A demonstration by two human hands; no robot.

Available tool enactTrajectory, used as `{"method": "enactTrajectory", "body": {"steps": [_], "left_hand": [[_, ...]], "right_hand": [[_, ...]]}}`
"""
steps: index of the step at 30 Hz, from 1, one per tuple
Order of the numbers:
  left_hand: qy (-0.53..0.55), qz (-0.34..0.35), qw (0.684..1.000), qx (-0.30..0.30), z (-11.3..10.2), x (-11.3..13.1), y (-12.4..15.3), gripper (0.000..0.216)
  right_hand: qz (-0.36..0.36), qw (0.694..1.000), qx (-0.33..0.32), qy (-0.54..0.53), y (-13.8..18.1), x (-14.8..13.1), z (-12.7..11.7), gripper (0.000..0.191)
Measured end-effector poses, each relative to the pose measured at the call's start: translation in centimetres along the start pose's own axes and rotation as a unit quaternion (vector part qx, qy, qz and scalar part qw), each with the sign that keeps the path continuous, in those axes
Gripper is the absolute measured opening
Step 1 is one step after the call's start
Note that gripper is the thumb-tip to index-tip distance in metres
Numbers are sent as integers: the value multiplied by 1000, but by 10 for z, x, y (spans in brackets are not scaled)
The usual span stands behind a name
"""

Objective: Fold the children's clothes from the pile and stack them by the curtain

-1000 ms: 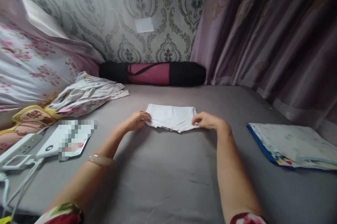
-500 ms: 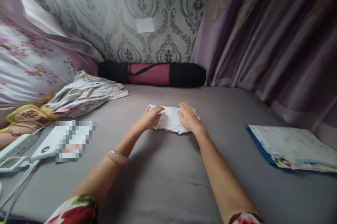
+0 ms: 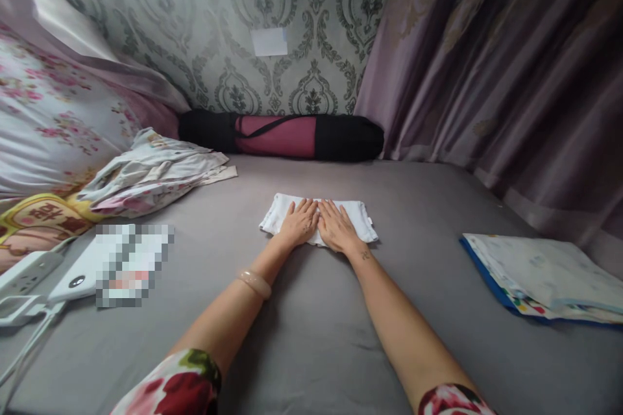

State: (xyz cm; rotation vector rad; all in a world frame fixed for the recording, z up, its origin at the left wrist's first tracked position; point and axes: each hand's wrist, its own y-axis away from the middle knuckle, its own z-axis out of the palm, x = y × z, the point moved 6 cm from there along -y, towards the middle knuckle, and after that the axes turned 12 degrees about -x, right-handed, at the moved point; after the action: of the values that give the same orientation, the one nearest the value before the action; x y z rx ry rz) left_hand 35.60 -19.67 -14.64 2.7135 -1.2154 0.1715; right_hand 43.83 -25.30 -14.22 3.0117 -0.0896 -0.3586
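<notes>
A folded white cloth point(image 3: 360, 219), perhaps a small garment, lies flat on the grey bed sheet point(image 3: 311, 311). My left hand point(image 3: 299, 223) rests palm down on its middle, fingers stretched out and pointing away from me. Right beside it, my right hand point(image 3: 335, 225) presses flat on the same cloth, the two hands almost touching. Both ends of the cloth show past my hands; its middle is covered by them. Neither hand grips anything.
Folded printed cloths point(image 3: 549, 272) lie at the right. To the left are a crumpled cloth pile point(image 3: 160, 171), a power strip point(image 3: 29, 275) with cables and a white device point(image 3: 92, 265). A black and maroon long bag point(image 3: 277, 136) lies along the wall.
Both hands have slid inward from the two ends of the cloth to its middle. The cloth's ends are now uncovered, and it lies flatter and looks wider.
</notes>
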Motion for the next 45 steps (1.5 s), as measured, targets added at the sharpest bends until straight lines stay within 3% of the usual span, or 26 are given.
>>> {"method": "enactTrajectory", "body": {"steps": [9,12,17,24,29,34,40,45], "left_hand": [[17,-6,1000,-11,9,-5,-3,51],[23,-5,1000,13,3,-5,1,50],[7,-45,995,85,-15,-14,9,52],[2,-57,998,-21,4,-28,1,55],[7,-55,998,1,0,-26,2,54],[3,-90,994,64,-7,-36,7,53],[12,-119,993,-9,4,-49,6,57],[5,-132,991,32,-6,-56,10,58]], "right_hand": [[-1,1000,-9,-17,-2,3,5,58],[8,1000,0,-23,1,5,-2,57],[43,996,72,-3,5,13,-14,56],[65,998,14,-22,-1,20,2,55],[58,998,3,-29,0,22,0,56],[103,993,54,9,7,35,-5,59],[137,990,21,18,7,44,3,61],[163,985,59,23,14,55,-7,61]]}}
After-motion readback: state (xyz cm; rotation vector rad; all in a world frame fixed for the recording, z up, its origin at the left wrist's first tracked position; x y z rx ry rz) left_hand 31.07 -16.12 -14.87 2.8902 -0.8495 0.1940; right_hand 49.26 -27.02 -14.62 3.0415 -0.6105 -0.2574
